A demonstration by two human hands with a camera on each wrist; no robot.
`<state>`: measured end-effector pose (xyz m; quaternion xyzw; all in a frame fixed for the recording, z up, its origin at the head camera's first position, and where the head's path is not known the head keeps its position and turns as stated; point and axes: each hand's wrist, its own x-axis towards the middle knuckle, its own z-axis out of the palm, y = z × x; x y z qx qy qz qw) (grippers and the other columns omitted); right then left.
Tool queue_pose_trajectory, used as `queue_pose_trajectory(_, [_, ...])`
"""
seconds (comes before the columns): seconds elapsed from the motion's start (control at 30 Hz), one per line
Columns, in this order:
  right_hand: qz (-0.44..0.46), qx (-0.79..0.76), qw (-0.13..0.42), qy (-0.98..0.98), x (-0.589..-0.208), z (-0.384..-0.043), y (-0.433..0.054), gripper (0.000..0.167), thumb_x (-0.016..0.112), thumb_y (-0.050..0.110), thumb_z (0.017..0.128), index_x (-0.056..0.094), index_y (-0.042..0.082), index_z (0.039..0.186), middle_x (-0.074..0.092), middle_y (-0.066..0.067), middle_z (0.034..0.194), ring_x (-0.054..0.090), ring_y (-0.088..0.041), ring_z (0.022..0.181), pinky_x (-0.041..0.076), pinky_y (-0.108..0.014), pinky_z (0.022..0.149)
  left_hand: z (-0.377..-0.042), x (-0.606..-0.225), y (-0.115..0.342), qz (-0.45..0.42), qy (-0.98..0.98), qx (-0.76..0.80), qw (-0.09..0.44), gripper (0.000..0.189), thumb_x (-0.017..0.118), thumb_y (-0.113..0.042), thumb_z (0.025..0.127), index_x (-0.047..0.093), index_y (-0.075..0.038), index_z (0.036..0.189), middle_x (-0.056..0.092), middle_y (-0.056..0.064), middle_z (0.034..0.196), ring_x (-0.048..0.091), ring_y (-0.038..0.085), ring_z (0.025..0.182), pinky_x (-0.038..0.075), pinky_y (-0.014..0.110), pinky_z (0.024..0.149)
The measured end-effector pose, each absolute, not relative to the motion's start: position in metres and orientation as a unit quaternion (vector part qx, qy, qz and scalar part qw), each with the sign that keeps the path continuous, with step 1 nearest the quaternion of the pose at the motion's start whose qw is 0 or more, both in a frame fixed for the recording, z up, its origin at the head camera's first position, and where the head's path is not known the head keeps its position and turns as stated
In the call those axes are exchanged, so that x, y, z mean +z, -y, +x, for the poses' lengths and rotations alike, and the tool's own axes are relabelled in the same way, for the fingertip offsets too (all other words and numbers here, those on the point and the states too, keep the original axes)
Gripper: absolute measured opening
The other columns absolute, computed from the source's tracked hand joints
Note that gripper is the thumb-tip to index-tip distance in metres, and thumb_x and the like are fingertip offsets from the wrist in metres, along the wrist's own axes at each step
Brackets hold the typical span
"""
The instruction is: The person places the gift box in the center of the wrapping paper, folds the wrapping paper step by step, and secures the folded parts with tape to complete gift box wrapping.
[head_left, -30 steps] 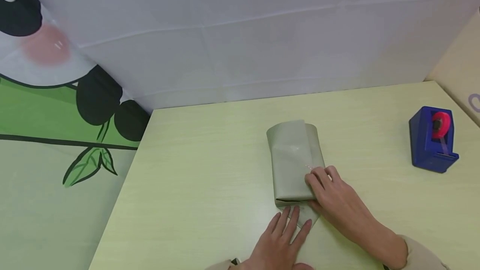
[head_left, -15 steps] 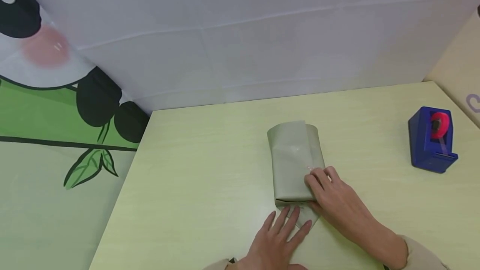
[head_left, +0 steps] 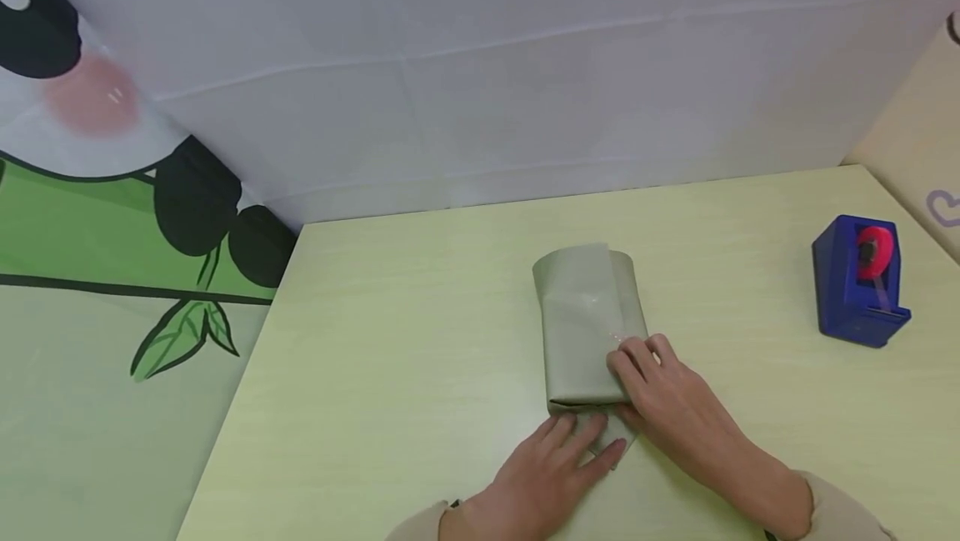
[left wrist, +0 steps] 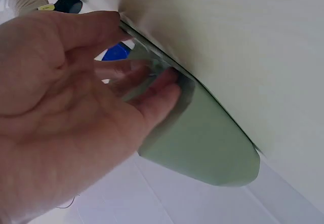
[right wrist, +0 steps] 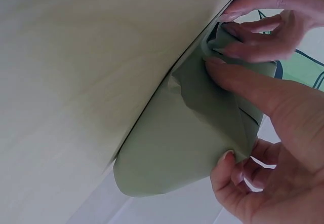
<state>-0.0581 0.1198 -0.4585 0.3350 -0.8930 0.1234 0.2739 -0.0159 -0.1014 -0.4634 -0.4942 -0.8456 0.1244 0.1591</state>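
A package wrapped in grey-green paper (head_left: pixel 581 320) lies on the table, its near end having a pointed paper flap (head_left: pixel 617 438). My left hand (head_left: pixel 536 470) rests at that end, with slightly bent fingers pressing the flap and its folds. In the left wrist view, the left hand (left wrist: pixel 76 97) touches the paper's edge beside the tabletop. My right hand (head_left: pixel 675 403) grips the package's near right corner. The right wrist view has the right hand (right wrist: pixel 283 133) with its thumb against the folded end and curled fingertips on the upper face.
A blue tape dispenser (head_left: pixel 858 283) with a red-cored roll stands at the table's right. The pale wooden table (head_left: pixel 390 341) meets a white cloth (head_left: pixel 525 91) at its back edge. A printed cartoon panel (head_left: pixel 150 232) hangs along the left.
My left hand's fingers have drawn closer together and bent at the flap, and its wrist has shifted slightly left. My right hand and the package keep their places; the view has shifted a little.
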Motion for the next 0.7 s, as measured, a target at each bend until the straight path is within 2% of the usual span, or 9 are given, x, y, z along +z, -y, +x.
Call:
queue_pose_trajectory(0.13, [0.336, 0.124, 0.276, 0.892, -0.458, -0.058, -0.119, 0.068, 0.100, 0.017, 0.058, 0.055, -0.001, 0.106, 0.055, -0.014, 0.106, 0.050, -0.031, 0.086, 0.052, -0.032, 0.054, -0.021, -0.458, 0.101, -0.515, 0.834, 0.097, 0.171, 0.040, 0.065, -0.017, 0.097, 0.061, -0.025, 0.135, 0.053, 0.002, 0.126, 0.052, 0.020, 0.100, 0.050, 0.027, 0.090])
queue_pose_trajectory(0.27, [0.335, 0.123, 0.277, 0.892, -0.458, -0.058, -0.119, 0.067, 0.100, 0.017, 0.058, 0.055, 0.000, 0.105, 0.055, -0.013, 0.105, 0.049, -0.030, 0.085, 0.051, -0.032, 0.054, -0.029, -0.455, 0.096, -0.523, 0.815, 0.087, 0.234, 0.024, 0.050, -0.008, 0.103, 0.065, -0.018, 0.119, 0.056, -0.002, 0.106, 0.052, 0.017, 0.084, 0.050, 0.024, 0.077])
queue_pose_trajectory(0.37, [0.336, 0.123, 0.275, 0.892, -0.459, -0.059, -0.120, 0.067, 0.100, 0.018, 0.058, 0.056, 0.000, 0.104, 0.054, -0.012, 0.104, 0.049, -0.030, 0.085, 0.051, -0.031, 0.054, -0.035, -0.455, 0.092, -0.526, 0.804, 0.094, 0.260, 0.034, 0.034, -0.003, 0.107, 0.065, -0.016, 0.104, 0.057, -0.004, 0.099, 0.053, 0.015, 0.076, 0.048, 0.023, 0.073])
queue_pose_trajectory(0.43, [0.337, 0.123, 0.274, 0.892, -0.459, -0.059, -0.120, 0.067, 0.100, 0.018, 0.058, 0.056, 0.000, 0.104, 0.055, -0.012, 0.103, 0.049, -0.029, 0.085, 0.051, -0.031, 0.054, -0.037, -0.456, 0.090, -0.531, 0.799, 0.104, 0.261, 0.040, 0.028, 0.000, 0.108, 0.062, -0.017, 0.096, 0.059, -0.006, 0.096, 0.053, 0.013, 0.074, 0.047, 0.022, 0.071])
queue_pose_trajectory(0.53, [0.340, 0.123, 0.272, 0.892, -0.460, -0.059, -0.120, 0.066, 0.101, 0.018, 0.059, 0.056, 0.001, 0.104, 0.055, -0.012, 0.103, 0.049, -0.029, 0.084, 0.050, -0.030, 0.054, -0.040, -0.458, 0.089, -0.535, 0.798, 0.125, 0.247, 0.032, 0.037, -0.003, 0.106, 0.061, -0.019, 0.092, 0.058, -0.008, 0.091, 0.052, 0.011, 0.072, 0.045, 0.021, 0.068])
queue_pose_trajectory(0.63, [0.342, 0.121, 0.270, 0.892, -0.460, -0.059, -0.121, 0.066, 0.100, 0.019, 0.059, 0.056, 0.001, 0.105, 0.055, -0.012, 0.104, 0.049, -0.029, 0.085, 0.050, -0.030, 0.055, -0.041, -0.459, 0.087, -0.534, 0.799, 0.140, 0.239, 0.017, 0.056, -0.010, 0.100, 0.061, -0.021, 0.088, 0.056, -0.009, 0.086, 0.052, 0.011, 0.072, 0.044, 0.019, 0.064])
queue_pose_trajectory(0.7, [0.344, 0.121, 0.269, 0.891, -0.459, -0.060, -0.122, 0.065, 0.100, 0.019, 0.060, 0.056, 0.001, 0.105, 0.056, -0.011, 0.104, 0.049, -0.029, 0.085, 0.051, -0.031, 0.056, -0.041, -0.459, 0.086, -0.531, 0.802, 0.142, 0.235, 0.014, 0.065, -0.013, 0.095, 0.061, -0.022, 0.085, 0.055, -0.009, 0.083, 0.051, 0.010, 0.071, 0.043, 0.019, 0.062])
